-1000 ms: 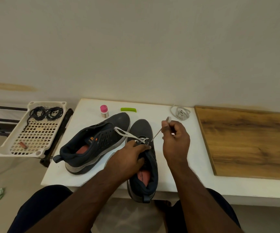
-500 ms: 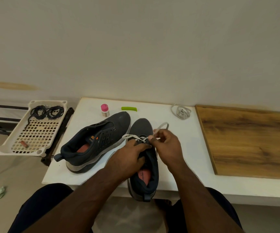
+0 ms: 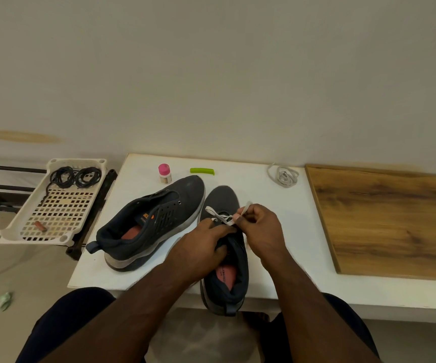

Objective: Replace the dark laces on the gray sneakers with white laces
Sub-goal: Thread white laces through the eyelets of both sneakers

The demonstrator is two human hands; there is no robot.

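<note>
Currently I am viewing, from the head camera, two gray sneakers lying on a white table (image 3: 240, 176). My left hand (image 3: 201, 247) is resting on the right sneaker (image 3: 224, 258), its fingers curled over the tongue area and holding the shoe in place; the heel of this sneaker is overhanging the near edge of the table. My right hand (image 3: 261, 231) is pinching the white lace (image 3: 221, 217) between thumb and fingertips just above the far eyelets, where the lace is crossing the shoe; one free end is trailing to the left over the toe. The left sneaker (image 3: 154, 224) is lying tilted on its side, just beside the right one, with no lace showing in its eyelets. A second white lace (image 3: 283, 175), coiled, is sitting near the far edge of the table, well apart from the shoes. Beyond the left sneaker a small bottle with a pink cap (image 3: 164, 173) is standing upright, and a green clip (image 3: 202, 171) is lying to its right. A wooden board (image 3: 390, 221) is covering the right part of the table. To the left, a white plastic tray (image 3: 17, 226) is holding two coiled dark laces (image 3: 75, 176) at its far end
</note>
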